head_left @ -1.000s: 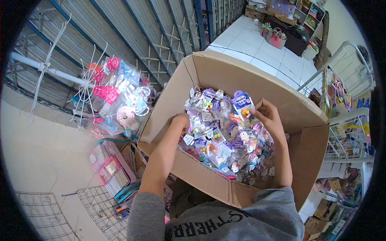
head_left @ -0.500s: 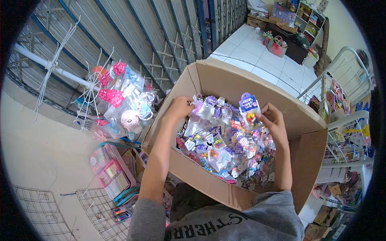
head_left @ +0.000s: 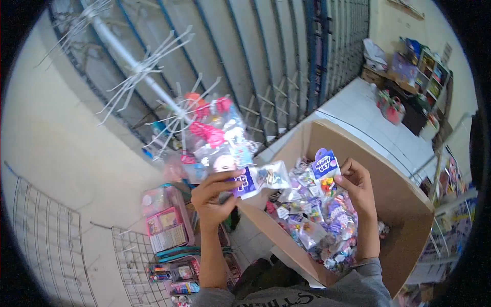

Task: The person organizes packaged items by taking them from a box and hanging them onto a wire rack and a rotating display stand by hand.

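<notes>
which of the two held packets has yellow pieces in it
The packet in the right hand: yellow and red pieces show below its purple card. The left hand's packet shows darker pieces, no yellow.

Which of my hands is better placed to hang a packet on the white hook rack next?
Probably your left hand: it holds a purple-carded packet on the side nearer the hook rack. Your right hand holds another packet over the cardboard box, farther from the hooks.

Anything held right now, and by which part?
Left hand holds a clear packet by its purple header card. Right hand pinches a second packet near its right edge as pictured.
</notes>
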A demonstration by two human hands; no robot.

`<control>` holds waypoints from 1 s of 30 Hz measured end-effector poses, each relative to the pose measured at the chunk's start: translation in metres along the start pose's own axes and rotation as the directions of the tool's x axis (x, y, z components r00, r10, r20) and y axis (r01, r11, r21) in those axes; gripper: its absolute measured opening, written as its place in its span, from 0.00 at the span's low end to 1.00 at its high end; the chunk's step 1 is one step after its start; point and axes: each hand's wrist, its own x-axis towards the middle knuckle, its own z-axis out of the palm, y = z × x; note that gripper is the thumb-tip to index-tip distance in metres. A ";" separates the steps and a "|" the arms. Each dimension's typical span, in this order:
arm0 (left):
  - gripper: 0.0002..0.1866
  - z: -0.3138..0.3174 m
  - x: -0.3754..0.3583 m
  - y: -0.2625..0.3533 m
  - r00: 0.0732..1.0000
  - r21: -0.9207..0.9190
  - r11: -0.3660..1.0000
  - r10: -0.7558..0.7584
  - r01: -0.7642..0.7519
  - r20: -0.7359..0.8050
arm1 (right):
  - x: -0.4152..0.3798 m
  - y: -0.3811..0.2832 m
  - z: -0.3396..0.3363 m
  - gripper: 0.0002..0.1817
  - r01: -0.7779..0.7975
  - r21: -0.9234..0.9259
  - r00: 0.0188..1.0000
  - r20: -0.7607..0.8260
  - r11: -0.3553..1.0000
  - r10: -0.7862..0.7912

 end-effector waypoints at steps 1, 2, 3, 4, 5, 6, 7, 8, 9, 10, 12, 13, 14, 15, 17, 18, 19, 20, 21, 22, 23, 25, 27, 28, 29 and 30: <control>0.13 -0.010 -0.003 0.006 1.000 -0.030 1.000 0.002 -0.003 -0.030 | 0.007 0.000 0.012 0.06 0.056 0.016 0.997 0.048 0.998 -0.057; 0.14 -0.020 -0.006 0.009 0.998 -0.062 0.998 0.004 -0.008 -0.059 | 0.014 0.000 0.024 0.06 0.064 0.022 0.995 0.081 0.998 -0.066; 0.18 -0.031 -0.010 0.011 0.997 -0.075 0.997 0.027 -0.033 -0.071 | 0.021 0.001 0.037 0.06 0.061 0.030 0.989 0.134 0.998 -0.064; 0.18 -0.043 -0.015 0.013 0.995 -0.053 0.998 0.034 -0.039 -0.092 | 0.028 0.001 0.050 0.06 0.056 0.035 0.981 0.185 0.998 -0.062; 0.18 -0.054 -0.021 0.014 0.984 -0.099 0.995 -0.017 -0.001 -0.177 | 0.033 -0.001 0.068 0.07 0.022 0.046 0.981 0.191 0.999 -0.031; 0.17 -0.065 -0.027 0.014 0.964 -0.152 0.988 -0.070 0.031 -0.257 | 0.039 0.000 0.082 0.07 0.027 0.045 0.977 0.211 0.999 -0.036; 0.13 -0.079 -0.031 0.016 0.944 -0.043 0.997 -0.074 0.063 -0.322 | 0.045 0.004 0.096 0.07 0.011 0.035 0.965 0.260 0.999 -0.020; 0.13 -0.092 -0.034 0.019 0.939 -0.030 0.998 -0.067 0.060 -0.339 | 0.051 0.006 0.111 0.07 -0.001 0.028 0.951 0.309 1.000 -0.007; 0.10 -0.105 -0.037 0.024 0.904 0.017 0.993 -0.101 0.119 -0.416 | 0.055 0.005 0.128 0.08 0.014 0.058 0.936 0.351 0.998 -0.034; 0.08 -0.120 -0.041 0.026 0.862 0.057 0.982 -0.130 0.180 -0.491 | 0.058 0.005 0.142 0.08 0.017 0.063 0.929 0.368 0.998 -0.040; 0.09 -0.150 -0.048 0.024 0.860 0.070 0.986 -0.098 0.153 -0.501 | 0.064 0.006 0.169 0.08 0.016 0.062 0.904 0.425 0.998 -0.041; 0.11 -0.159 -0.050 0.027 0.809 0.032 0.984 -0.125 0.174 -0.574 | 0.068 0.011 0.180 0.08 0.055 0.070 0.894 0.442 0.996 -0.080; 0.14 -0.167 -0.052 0.029 0.749 -0.014 0.982 -0.154 0.189 -0.644 | 0.070 0.010 0.191 0.08 0.067 0.061 0.887 0.454 0.996 -0.087; 0.18 -0.180 -0.056 0.029 0.753 0.036 0.974 -0.148 0.222 -0.641 | 0.073 0.007 0.202 0.08 0.086 0.044 0.878 0.469 0.995 -0.097; 0.18 -0.194 -0.055 0.035 0.689 0.015 0.979 -0.133 0.205 -0.713 | 0.080 0.001 0.218 0.07 0.138 -0.013 0.866 0.487 0.990 -0.114; 0.18 -0.200 -0.052 0.038 0.632 -0.003 0.979 -0.133 0.203 -0.763 | 0.084 -0.001 0.225 0.07 0.155 -0.015 0.862 0.491 0.988 -0.127; 0.15 -0.205 -0.051 0.038 0.606 -0.025 0.990 -0.104 0.137 -0.788 | 0.089 -0.002 0.232 0.07 0.163 0.022 0.862 0.483 0.986 -0.153; 0.15 -0.213 -0.055 0.032 0.608 -0.030 0.992 -0.101 0.126 -0.788 | 0.092 -0.003 0.238 0.07 0.169 0.058 0.864 0.471 0.984 -0.176; 0.15 -0.223 -0.064 0.021 0.561 -0.129 0.989 -0.148 0.073 -0.815 | 0.096 -0.006 0.243 0.07 0.211 0.041 0.866 0.456 0.977 -0.207; 0.14 -0.231 -0.065 0.014 0.515 -0.225 0.974 -0.200 0.016 -0.833 | 0.101 -0.008 0.248 0.07 0.222 0.036 0.867 0.450 0.974 -0.214; 0.12 -0.236 -0.063 0.008 0.546 -0.292 0.956 -0.236 -0.017 -0.804 | 0.107 -0.007 0.253 0.07 0.247 0.056 0.875 0.416 0.967 -0.247; 0.12 -0.236 -0.051 0.002 0.547 -0.322 0.947 -0.262 -0.015 -0.795 | 0.118 -0.008 0.263 0.07 0.289 0.079 0.886 0.356 0.954 -0.298; 0.12 -0.231 -0.031 -0.002 0.549 -0.354 0.935 -0.291 -0.009 -0.784 | 0.128 -0.010 0.274 0.07 0.313 0.064 0.887 0.339 0.948 -0.315; 0.12 -0.229 -0.017 -0.004 0.543 -0.330 0.944 -0.291 0.026 -0.788 | 0.133 -0.010 0.279 0.07 0.330 0.055 0.885 0.329 0.942 -0.330; 0.13 -0.229 -0.004 -0.007 0.536 -0.305 0.950 -0.289 0.062 -0.793 | 0.138 -0.008 0.286 0.07 0.370 0.073 0.869 0.325 0.926 -0.373; 0.13 -0.231 0.008 -0.010 0.540 -0.310 0.949 -0.291 0.059 -0.790 | 0.142 -0.007 0.291 0.07 0.374 0.069 0.870 0.321 0.925 -0.375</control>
